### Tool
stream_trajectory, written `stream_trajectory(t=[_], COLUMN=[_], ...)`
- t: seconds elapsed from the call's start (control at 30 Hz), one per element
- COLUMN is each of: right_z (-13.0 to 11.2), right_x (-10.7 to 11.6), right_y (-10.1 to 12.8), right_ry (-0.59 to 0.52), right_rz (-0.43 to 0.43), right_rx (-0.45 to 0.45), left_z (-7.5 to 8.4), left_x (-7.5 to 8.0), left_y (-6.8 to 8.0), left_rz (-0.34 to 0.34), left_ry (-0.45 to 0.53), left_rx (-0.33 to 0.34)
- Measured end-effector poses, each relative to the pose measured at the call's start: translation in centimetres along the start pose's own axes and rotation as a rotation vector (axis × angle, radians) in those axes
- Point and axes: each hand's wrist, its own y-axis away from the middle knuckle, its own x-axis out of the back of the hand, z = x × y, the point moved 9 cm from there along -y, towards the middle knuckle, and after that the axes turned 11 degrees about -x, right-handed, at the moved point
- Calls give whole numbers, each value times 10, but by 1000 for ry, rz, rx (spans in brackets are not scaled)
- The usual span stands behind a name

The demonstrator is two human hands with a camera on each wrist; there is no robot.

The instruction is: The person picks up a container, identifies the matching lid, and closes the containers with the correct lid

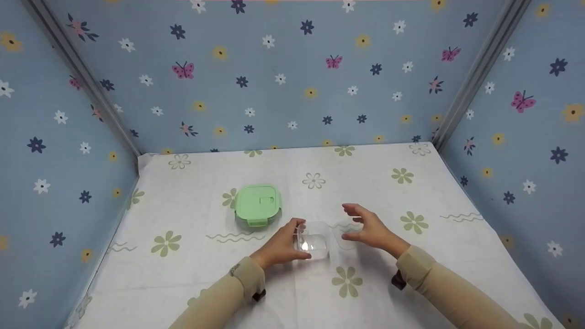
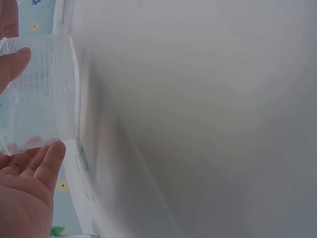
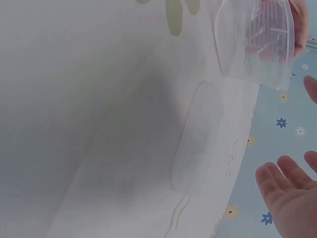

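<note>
My left hand [image 1: 279, 246] grips a clear plastic container [image 1: 316, 244] from its left side, thumb in front and fingers behind. In the left wrist view, ribbed walls show on the container [image 2: 47, 99], and the fingertips press its lower side. Just right of it, a clear, rounded plastic lid [image 3: 198, 144] lies flat on the table. Above that lid my right hand [image 1: 371, 232] hovers with parted, loosely bent fingers and nothing between them.
A green-lidded food box [image 1: 257, 203] with side clips stands behind and left of my left hand. The table wears a white cloth [image 1: 374, 183] with green flowers. Blue floral panels [image 1: 283, 64] enclose its back and sides.
</note>
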Motion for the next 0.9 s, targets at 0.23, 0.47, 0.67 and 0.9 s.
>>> stream_trajectory(t=[0.23, 0.47, 0.67, 0.9], right_z=[7, 15, 29, 42], right_x=[11, 19, 22, 22], right_y=[-4, -8, -11, -15], right_ry=[38, 90, 89, 114], right_rz=[39, 41, 15, -3], right_rx=[-27, -41, -107, -157], left_z=[-1, -1, -2, -1], left_x=[0, -1, -2, 0], left_y=[0, 0, 0, 0], left_rz=[2, -8, -8, -7], left_ry=[-4, -16, -22, -16], left_rx=[0, 12, 17, 17])
